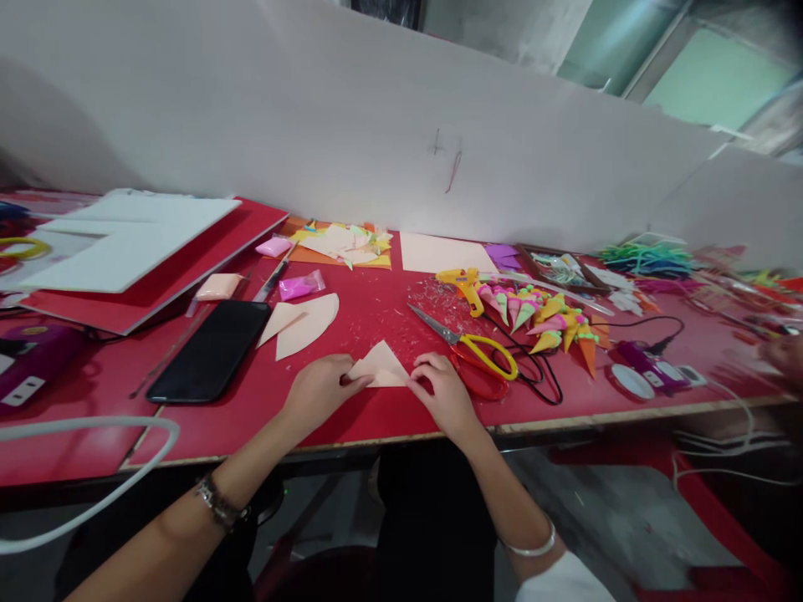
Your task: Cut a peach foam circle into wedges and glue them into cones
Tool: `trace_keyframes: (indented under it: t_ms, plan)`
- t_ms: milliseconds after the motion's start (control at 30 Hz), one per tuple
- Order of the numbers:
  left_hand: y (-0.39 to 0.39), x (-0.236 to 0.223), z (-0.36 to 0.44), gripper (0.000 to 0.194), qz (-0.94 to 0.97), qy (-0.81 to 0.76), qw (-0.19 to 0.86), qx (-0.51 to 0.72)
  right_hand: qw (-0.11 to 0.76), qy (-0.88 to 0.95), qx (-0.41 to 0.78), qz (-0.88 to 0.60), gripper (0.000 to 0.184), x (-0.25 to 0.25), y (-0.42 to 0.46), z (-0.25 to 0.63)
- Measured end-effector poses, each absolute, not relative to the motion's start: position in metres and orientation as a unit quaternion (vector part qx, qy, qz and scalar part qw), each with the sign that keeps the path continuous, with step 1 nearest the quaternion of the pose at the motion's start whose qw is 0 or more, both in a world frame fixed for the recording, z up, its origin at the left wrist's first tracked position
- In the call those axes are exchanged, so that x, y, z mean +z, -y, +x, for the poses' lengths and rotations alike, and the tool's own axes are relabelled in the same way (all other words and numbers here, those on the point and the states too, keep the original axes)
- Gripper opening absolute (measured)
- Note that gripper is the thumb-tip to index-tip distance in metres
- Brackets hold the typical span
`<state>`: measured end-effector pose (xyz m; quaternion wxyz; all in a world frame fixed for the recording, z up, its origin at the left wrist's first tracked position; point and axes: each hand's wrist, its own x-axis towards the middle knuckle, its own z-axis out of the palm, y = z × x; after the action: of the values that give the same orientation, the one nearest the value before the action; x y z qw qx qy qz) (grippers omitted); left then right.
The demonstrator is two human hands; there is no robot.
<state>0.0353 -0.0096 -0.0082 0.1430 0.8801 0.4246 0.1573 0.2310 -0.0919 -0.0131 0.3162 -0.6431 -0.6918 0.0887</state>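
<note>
A cream paper piece, with a pointed top and what looks like a fold, lies on the red table between my hands. My left hand pinches its left corner between thumb and fingers. At the opposite corner my right hand grips the paper with curled fingers. Up and to the left lie cut cream paper sectors, overlapping one another. Scissors with yellow handles rest just beyond my right hand, blades pointing up and left.
A black phone lies at left, near a pink packet. Right of centre are a yellow glue gun, small colourful paper cones and a dark cable. White boards are stacked at far left. A co-worker's hand shows at the right edge.
</note>
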Motion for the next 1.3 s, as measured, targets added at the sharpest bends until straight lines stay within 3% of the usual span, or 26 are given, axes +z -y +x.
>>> trace_keyframes:
  t_ms: [400, 767, 967, 1300]
  plan:
    - [0.0101, -0.007, 0.0359, 0.038, 0.878, -0.426, 0.157, 0.151, 0.307, 0.692, 0.093, -0.647, 0.007, -0.0136, 0.0903, 0.2319]
    - [0.0093, -0.0073, 0.0362, 0.036, 0.881, -0.419, 0.156, 0.157, 0.342, 0.693, 0.14, -0.62, 0.018, -0.011, 0.0897, 0.2387]
    - [0.0101, -0.0074, 0.0356, 0.036, 0.883, -0.414, 0.151, 0.162, 0.322, 0.684, 0.111, -0.645, 0.008, -0.012, 0.0892, 0.2327]
    - [0.0111, -0.0049, 0.0353, 0.038, 0.883, -0.423, 0.124, 0.16, 0.304, 0.689, 0.082, -0.653, 0.007, -0.0147, 0.0861, 0.2292]
